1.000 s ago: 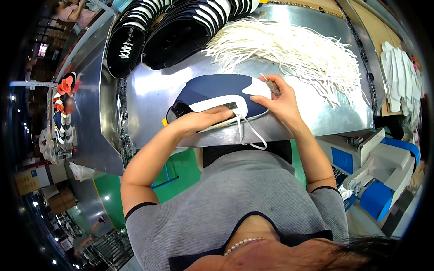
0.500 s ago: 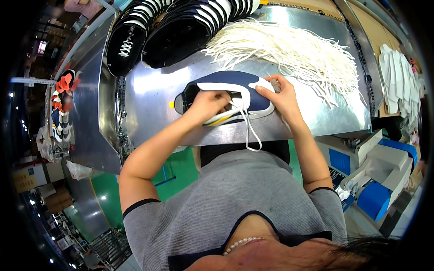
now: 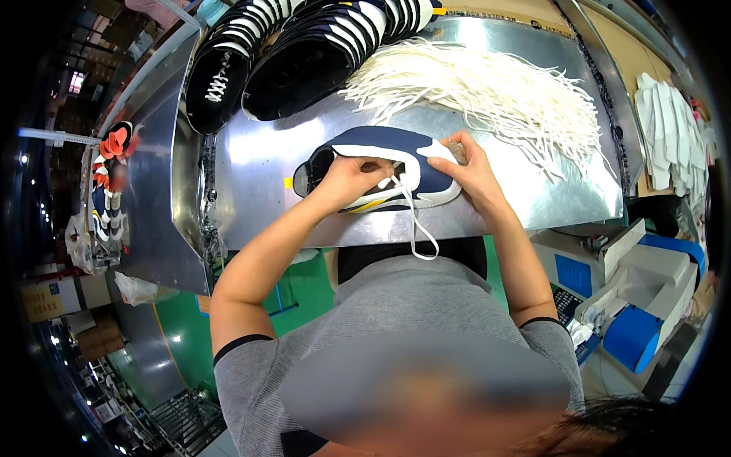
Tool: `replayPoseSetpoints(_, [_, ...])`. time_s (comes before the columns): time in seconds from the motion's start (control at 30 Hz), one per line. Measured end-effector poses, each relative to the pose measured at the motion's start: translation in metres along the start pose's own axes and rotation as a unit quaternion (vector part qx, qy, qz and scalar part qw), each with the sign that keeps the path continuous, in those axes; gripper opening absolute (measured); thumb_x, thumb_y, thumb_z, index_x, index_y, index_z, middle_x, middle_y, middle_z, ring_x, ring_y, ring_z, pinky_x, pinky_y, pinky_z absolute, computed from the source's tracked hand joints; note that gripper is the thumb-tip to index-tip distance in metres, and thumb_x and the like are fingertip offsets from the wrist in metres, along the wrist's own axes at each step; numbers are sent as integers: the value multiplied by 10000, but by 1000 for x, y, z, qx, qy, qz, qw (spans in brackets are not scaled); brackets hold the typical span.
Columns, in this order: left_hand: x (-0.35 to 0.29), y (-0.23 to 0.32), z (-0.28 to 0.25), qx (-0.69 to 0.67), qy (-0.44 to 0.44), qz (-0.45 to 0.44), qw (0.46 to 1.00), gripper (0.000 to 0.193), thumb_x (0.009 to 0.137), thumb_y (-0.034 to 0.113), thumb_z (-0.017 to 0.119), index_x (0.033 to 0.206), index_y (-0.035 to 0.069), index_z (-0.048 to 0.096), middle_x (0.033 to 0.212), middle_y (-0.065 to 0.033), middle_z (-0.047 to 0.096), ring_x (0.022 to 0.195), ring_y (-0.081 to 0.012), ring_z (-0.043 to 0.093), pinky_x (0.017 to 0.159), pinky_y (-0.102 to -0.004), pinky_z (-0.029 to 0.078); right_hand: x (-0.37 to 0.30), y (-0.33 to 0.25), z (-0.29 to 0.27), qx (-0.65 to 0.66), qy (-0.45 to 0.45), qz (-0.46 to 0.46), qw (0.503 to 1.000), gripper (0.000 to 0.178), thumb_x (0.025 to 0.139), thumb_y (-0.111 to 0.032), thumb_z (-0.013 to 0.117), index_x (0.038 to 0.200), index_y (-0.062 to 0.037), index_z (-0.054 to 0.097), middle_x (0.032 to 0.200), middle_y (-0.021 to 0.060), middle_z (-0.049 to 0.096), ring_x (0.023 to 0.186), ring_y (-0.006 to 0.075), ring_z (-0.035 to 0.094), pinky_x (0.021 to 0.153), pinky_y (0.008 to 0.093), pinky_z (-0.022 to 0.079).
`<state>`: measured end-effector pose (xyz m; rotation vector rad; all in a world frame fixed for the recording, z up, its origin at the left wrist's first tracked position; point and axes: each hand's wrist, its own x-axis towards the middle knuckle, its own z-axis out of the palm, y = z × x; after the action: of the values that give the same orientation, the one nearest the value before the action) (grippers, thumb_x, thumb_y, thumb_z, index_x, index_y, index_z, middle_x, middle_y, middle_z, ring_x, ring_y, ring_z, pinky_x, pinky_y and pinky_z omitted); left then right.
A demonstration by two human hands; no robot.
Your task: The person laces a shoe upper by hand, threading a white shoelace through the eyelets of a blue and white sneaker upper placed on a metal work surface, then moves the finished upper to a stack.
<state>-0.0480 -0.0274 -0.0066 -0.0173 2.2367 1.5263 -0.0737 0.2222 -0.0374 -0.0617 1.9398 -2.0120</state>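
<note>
A navy and white shoe upper (image 3: 392, 139) lies on the metal table, its toe toward my right. My left hand (image 3: 352, 183) reaches into its opening, fingers bent and pinched together at a white shoelace (image 3: 423, 245). The lace runs out over the upper's near side and hangs in a loop past the table edge. What exactly those fingertips grip is partly hidden by the upper. My right hand (image 3: 474, 169) holds the toe end, with the thumb on top and the fingers round the far side.
Behind the upper spreads a heap of loose white shoelaces (image 3: 480, 84). Rows of stacked black, white and navy shoe uppers (image 3: 293, 80) stand at the far left of the metal table (image 3: 259, 171). A grey and blue machine (image 3: 640, 282) stands to the right; white pieces (image 3: 670, 137) hang above it.
My left fingers have shifted slightly to the right, toward the eyelet area. The lace loop hangs slightly lower. My right hand keeps its hold on the toe.
</note>
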Motion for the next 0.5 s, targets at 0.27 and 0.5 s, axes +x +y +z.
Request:
replayPoseSetpoints(0.27, [-6,-4,-8,168,87,86,978,153,898,100,692,1028,21,711,925,-77,726,832,-131,657,773,-289,517,-10,0,0,-54,-27,9,998,521,770,-339,871,1054,-18,576,908,57,642,813,112,586,720,268,480])
replayPoseSetpoints(0.5, [-47,30,-52,441,206,292,824,109,762,-7,655,854,-7,595,802,-141,597,721,-345,591,656,-437,469,-8,-16,-7,-8,-65,1,998,507,788,-266,863,1116,-11,573,959,70,663,854,119,608,754,268,490])
